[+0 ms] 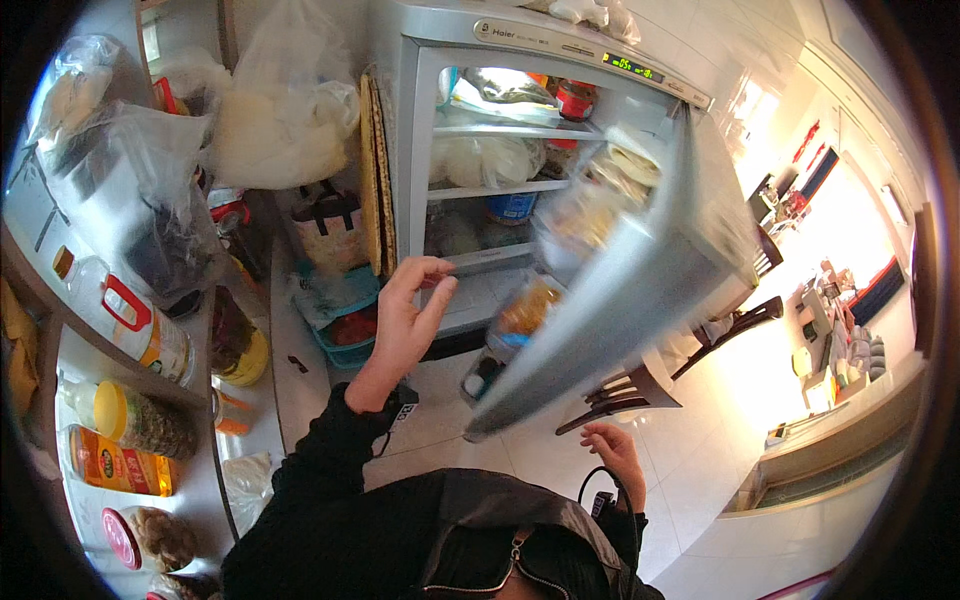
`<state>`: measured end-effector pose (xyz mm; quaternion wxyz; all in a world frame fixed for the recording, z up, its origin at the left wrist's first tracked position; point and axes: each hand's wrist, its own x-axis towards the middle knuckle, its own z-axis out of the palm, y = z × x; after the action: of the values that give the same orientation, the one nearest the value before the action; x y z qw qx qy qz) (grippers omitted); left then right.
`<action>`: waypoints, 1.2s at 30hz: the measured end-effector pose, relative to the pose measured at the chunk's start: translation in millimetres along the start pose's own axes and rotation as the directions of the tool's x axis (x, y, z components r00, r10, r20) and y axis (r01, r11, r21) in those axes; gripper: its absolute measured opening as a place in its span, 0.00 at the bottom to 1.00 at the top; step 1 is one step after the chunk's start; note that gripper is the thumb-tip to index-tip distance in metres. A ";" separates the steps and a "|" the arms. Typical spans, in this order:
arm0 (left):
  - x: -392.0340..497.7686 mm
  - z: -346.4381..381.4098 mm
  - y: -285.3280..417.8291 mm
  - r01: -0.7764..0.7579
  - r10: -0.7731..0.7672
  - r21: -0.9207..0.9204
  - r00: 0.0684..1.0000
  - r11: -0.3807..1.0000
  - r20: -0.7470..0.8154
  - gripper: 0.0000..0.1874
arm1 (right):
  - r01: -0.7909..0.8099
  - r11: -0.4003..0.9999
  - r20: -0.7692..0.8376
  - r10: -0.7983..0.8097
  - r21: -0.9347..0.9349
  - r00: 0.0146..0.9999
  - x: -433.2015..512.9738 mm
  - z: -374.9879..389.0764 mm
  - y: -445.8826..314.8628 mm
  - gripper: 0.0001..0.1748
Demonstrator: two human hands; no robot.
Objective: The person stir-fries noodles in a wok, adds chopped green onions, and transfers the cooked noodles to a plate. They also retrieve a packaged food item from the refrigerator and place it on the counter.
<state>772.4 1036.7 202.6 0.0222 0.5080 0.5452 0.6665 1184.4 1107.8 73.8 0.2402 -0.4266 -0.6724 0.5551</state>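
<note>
A Haier refrigerator [411, 150] stands ajar before me, its door [570, 337] swung partway and blurred. My left hand [409, 315] is raised by the opening, thumb and fingers apart, holding nothing. Lower right, beyond the door's edge, my right hand [616, 454] hangs with loosely bent fingers and nothing visible in it. On the upper shelf sit a red jar [576, 100] and a plastic bag [504, 87]. Bagged food [487, 160] fills the shelf below, above a blue-labelled container [511, 207]. Packed food bags [579, 217] line the door racks.
Left shelving [202, 390] holds an oil bottle [120, 461], a yellow-lidded jar [142, 420] and other jars. Plastic bags [285, 120] and a cardboard sheet [377, 180] crowd the refrigerator's left side. A teal container [349, 352] sits low beside it. Dark wooden chairs [622, 394] stand behind the door.
</note>
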 end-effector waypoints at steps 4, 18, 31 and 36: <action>6.6 20.8 -18.8 0.160 -0.152 -0.047 0.977 0.986 0.151 0.10 | -0.050 0.998 -0.327 0.061 0.041 0.943 -9.8 -28.1 35.4 0.23; 27.2 104.8 -58.6 0.421 -0.347 -0.157 0.868 0.893 0.355 0.05 | 0.389 0.816 -0.813 0.158 0.427 0.561 11.5 -215.4 135.9 0.33; 18.7 115.0 -92.7 0.629 -0.677 0.295 0.729 0.719 0.096 0.09 | 0.522 0.762 -0.806 0.000 0.383 0.593 81.5 -260.4 121.5 0.28; 78.2 141.9 -126.7 0.470 -0.499 0.191 0.853 0.862 0.151 0.20 | 0.544 0.747 -0.826 0.011 0.381 0.563 85.1 -267.7 117.4 0.28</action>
<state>767.8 1233.5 143.0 0.2056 0.4170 0.6984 0.5442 1389.3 1326.7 21.1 0.7178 -0.4109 -0.3429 0.4453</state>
